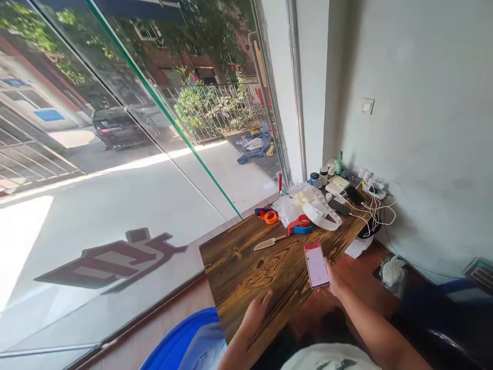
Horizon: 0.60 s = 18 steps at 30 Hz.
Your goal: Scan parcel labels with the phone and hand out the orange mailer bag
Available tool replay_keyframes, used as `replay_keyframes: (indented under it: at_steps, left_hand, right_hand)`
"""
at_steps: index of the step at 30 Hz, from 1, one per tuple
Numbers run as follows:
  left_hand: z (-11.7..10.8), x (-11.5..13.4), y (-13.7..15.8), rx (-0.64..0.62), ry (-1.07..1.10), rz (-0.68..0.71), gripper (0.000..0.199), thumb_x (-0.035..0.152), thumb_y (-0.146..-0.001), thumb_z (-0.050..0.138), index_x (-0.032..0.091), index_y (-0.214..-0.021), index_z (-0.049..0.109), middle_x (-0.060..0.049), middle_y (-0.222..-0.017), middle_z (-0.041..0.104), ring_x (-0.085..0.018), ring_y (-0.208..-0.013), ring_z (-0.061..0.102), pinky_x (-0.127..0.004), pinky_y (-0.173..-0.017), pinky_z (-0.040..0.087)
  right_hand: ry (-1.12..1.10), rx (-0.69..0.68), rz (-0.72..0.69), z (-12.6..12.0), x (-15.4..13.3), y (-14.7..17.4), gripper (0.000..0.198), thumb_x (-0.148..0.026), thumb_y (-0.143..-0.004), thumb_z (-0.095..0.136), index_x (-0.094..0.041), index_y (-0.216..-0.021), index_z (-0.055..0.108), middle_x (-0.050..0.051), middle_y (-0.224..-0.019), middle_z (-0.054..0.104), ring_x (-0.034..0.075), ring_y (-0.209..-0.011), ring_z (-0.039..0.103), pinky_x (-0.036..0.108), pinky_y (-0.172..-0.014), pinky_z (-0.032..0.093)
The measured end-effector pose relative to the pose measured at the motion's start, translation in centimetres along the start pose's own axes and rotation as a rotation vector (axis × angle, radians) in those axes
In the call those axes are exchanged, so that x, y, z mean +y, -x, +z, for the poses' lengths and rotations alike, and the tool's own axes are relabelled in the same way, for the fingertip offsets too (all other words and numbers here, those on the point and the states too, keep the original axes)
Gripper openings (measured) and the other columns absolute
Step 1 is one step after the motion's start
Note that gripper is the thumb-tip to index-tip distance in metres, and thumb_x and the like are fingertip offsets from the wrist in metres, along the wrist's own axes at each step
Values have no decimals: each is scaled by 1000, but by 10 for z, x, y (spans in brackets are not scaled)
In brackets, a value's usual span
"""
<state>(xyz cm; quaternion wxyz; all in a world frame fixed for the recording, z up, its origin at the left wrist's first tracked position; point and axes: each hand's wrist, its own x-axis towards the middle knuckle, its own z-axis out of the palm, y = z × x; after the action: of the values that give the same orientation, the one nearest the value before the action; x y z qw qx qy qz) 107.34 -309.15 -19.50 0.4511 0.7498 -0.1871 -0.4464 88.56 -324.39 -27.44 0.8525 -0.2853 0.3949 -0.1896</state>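
My right hand is closed around the lower right edge of a smartphone. The phone's lit screen is mostly pale pink, with a red band at the top; its text is too small to read. Over the near part of the dark wooden table, my left hand holds nothing, its fingers loosely bent and a little apart. Farther in lies a knife with a light blade and a brown handle. Behind it are an orange tape roll, a red tape dispenser and a blue piece.
A white printed label strip curls beside crumpled plastic. Power banks, white cables and a green bottle crowd the far end. Glass panes stand left, a wall right. A blue stool or tub is below.
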Motion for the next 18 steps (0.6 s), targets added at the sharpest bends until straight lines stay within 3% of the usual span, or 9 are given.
replay_keyframes:
  at_steps: [2,5,8,13,16,18]
  left_hand:
    - [28,18,-26,-72,145,-26,43,57,-86,68,17,-101,71,-11,-107,71,-30,-111,64,-44,-97,51]
    - [77,59,-66,-140,408,52,69,75,-70,71,20,-112,67,-12,-108,72,-28,-101,66,-36,-83,53]
    - [113,96,-97,-28,528,121,69,76,-59,79,18,-94,67,-7,-87,69,-20,-78,60,-29,-71,47]
    - [138,122,-127,143,646,131,65,69,-50,87,16,-76,62,-1,-69,61,-14,-65,51,-26,-66,41]
    - [144,126,-125,181,728,85,64,69,-56,82,17,-88,62,-2,-77,65,-16,-69,56,-26,-66,44]
    - [147,124,-112,116,794,32,67,68,-62,77,19,-103,60,-5,-89,69,-20,-78,63,-29,-67,48]
  right_hand:
    - [55,-77,-15,-2,-21,-3,63,-68,-97,44,-17,-131,58,8,-78,76,21,-56,70,23,-40,46]
    - [133,-198,-15,-3,-57,-12,67,-70,-95,48,-24,-143,48,7,-89,78,21,-58,71,25,-42,48]
    - [214,-289,10,-4,-92,-28,76,-75,-90,52,-25,-147,42,9,-92,78,25,-65,74,27,-42,49]
    - [287,-388,46,-10,-138,-59,82,-77,-82,62,-25,-142,44,11,-103,77,27,-73,75,27,-43,51]
    - [286,-426,95,-13,-153,-77,87,-78,-77,66,-25,-143,44,12,-112,75,28,-79,76,33,-51,56]
    - [291,-454,98,-12,-158,-86,87,-80,-77,66,-25,-141,46,11,-114,75,30,-87,75,39,-63,61]
